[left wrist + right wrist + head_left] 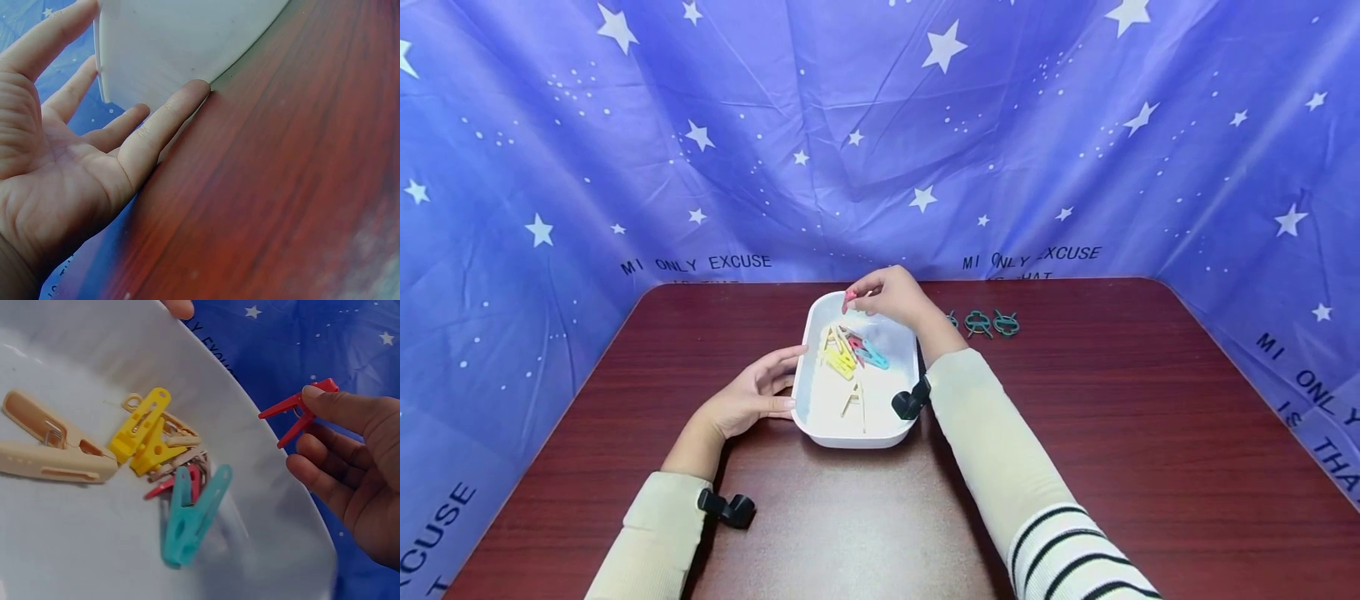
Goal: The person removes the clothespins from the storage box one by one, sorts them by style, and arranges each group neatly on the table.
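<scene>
Nearest come the two cream sleeves [651, 529], the right one black-and-white striped farther up the arm, each carrying a black wrist camera [737, 511] at the cuff. The left hand [752, 398] is at nine o'clock on the white plastic tray [887, 417], fingers spread and extended, touching its outer wall. The tray stands on the reddish-brown wood-grain tabletop [1150, 433]. Inside, towards six o'clock, lies a beige clothespin [56, 465]. Just past the middle, towards twelve, is a heap: yellow clothespins [140, 428], a turquoise clothespin [187, 534] at its three o'clock side, a second red clothespin [195, 481] and more beige ones, partly covered. At twelve o'clock, by the tray's far rim, the right hand [891, 296] pinches a red clothespin [322, 390] between thumb and fingers, its two splayed legs directed at the tray. The hands are apart. Between two and three o'clock, beyond the right forearm, green clips [977, 322] lie in a row, the leftmost partly hidden. Farthest hangs a star-printed blue-violet cloth [880, 167] with black lettering.
</scene>
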`<state>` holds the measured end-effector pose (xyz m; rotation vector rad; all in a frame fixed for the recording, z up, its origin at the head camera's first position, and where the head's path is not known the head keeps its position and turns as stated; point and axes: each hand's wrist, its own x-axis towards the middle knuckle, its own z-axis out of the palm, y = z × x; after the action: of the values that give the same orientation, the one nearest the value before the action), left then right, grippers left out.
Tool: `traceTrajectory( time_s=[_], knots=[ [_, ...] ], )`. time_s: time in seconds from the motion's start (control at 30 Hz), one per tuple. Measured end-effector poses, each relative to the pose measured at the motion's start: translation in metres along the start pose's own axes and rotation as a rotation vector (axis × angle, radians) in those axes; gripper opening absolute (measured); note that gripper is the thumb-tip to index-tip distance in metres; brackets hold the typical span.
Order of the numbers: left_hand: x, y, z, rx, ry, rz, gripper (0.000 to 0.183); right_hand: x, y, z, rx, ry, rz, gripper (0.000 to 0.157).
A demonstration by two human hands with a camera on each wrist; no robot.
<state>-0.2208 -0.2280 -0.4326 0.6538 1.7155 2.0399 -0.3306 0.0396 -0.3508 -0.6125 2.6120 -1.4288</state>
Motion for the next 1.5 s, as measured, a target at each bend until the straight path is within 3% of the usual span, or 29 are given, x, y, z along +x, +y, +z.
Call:
traceTrajectory(
  time_s=[0.27, 0.43, 0.93, 1.23, 1.5],
  knots=[
    [0.0, -0.001, 0.0, 0.002, -0.002, -0.006, 0.081, -0.013, 0.0, -0.011, 0.152, 0.012, 0.021, 0.019],
    [-0.001, -0.001, 0.001, -0.005, -0.005, -0.011, 0.08, -0.021, 0.001, -0.019, 0.198, 0.027, -0.009, 0.019],
    [-0.002, -0.001, -0.001, -0.023, -0.004, -0.018, 0.079, -0.054, 0.016, -0.041, 0.187, 0.108, -0.09, 0.025],
    [-0.001, 0.0, 0.0, -0.023, -0.007, -0.018, 0.079, -0.071, 0.033, -0.047, 0.329, 0.134, -0.116, 0.034],
    [-0.001, -0.001, 0.0, -0.021, -0.009, -0.019, 0.077, -0.084, 0.053, -0.051, 0.354, 0.161, -0.078, 0.033]
  ],
)
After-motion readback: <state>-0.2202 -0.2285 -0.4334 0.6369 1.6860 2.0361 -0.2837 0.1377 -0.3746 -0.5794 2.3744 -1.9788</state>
